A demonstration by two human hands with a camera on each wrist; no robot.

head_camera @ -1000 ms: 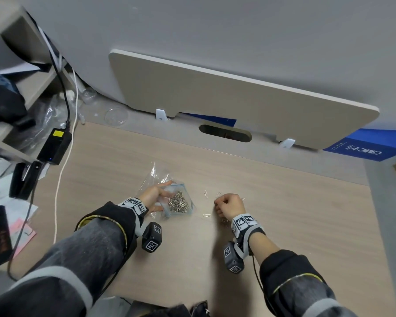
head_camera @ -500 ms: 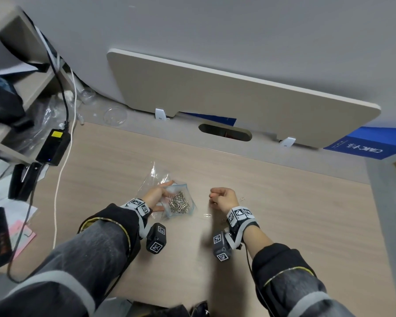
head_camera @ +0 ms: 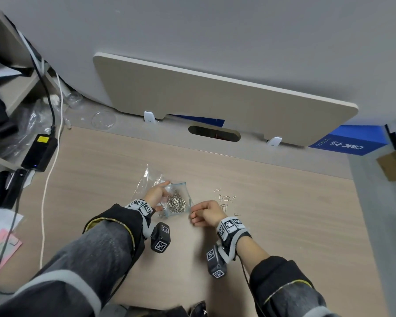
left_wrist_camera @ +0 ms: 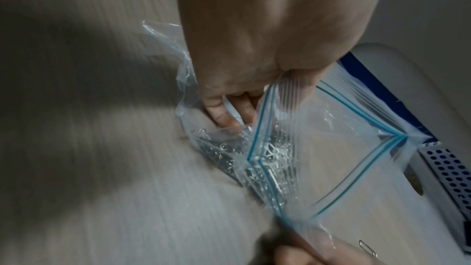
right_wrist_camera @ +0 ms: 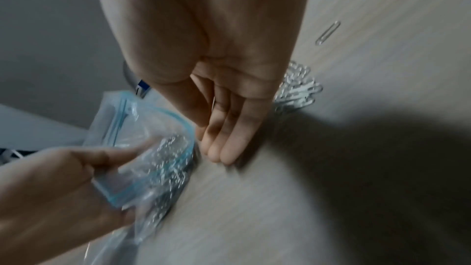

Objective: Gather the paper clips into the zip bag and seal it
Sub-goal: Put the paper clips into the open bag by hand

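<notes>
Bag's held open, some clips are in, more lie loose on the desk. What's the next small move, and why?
Probably sweep the loose silver paper clips toward the clear blue-zipped bag with the right hand. The left hand holds its mouth open, and the right fingers rest straight on the desk.

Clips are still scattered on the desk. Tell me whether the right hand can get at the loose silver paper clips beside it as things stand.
Probably yes. The right hand lies on the wooden desk right next to the loose silver paper clips, with nothing between them.
</notes>
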